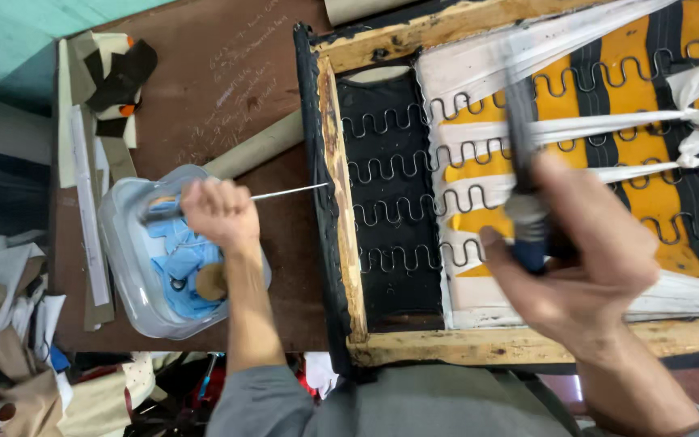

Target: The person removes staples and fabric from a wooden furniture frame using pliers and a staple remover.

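Observation:
My left hand is closed on a thin metal-shafted tool. Its tip touches the black-covered left edge of a wooden seat frame lying on the brown table. My right hand hovers over the frame's lower right part and grips a blurred long tool with a blue handle and a dark shaft pointing away from me. Inside the frame I see zigzag metal springs, black fabric, orange-and-black striped cloth and white tied strips.
A clear plastic tub with blue scraps sits under my left hand. A cardboard tube lies beside it. Cardboard strips and dark scraps lie at the table's far left. Cloth and paper offcuts are piled at the lower left.

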